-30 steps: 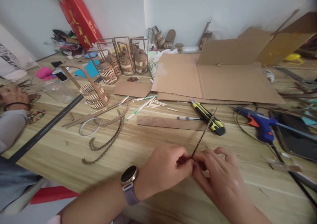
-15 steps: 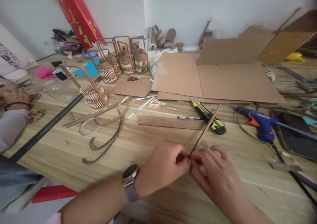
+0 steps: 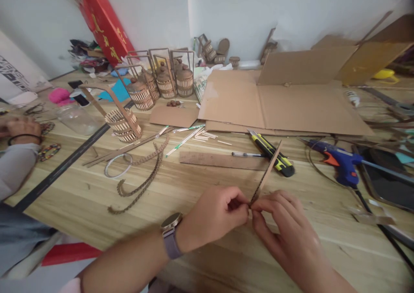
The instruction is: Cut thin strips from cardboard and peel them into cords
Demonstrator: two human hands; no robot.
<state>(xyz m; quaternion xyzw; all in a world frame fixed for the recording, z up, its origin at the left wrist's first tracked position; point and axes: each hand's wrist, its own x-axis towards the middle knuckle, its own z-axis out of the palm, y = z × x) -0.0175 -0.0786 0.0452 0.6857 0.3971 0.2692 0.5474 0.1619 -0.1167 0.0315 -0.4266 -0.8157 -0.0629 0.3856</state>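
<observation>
Between both hands, low over the wooden table, a narrow corrugated cardboard strip slants up and away to the right. My left hand, with a watch on its wrist, pinches the strip's near end. Thumb and fingers of my right hand are closed on that same end, right beside the left fingertips. The exact grip point is partly hidden by the fingers. Beyond the strip's far end lies a yellow and black utility knife. A flat cardboard piece and a pen rest just left of the knife.
Curled corrugated strips and a white ring lie left. A blue glue gun sits right, near a dark phone. Small lidded baskets and cardboard sheets stand behind. Another person's hand is far left.
The cardboard strip has tilted slightly, its far end dropping a little and showing more of its flat face. Both hands have shifted marginally to the right, still pinching it.
</observation>
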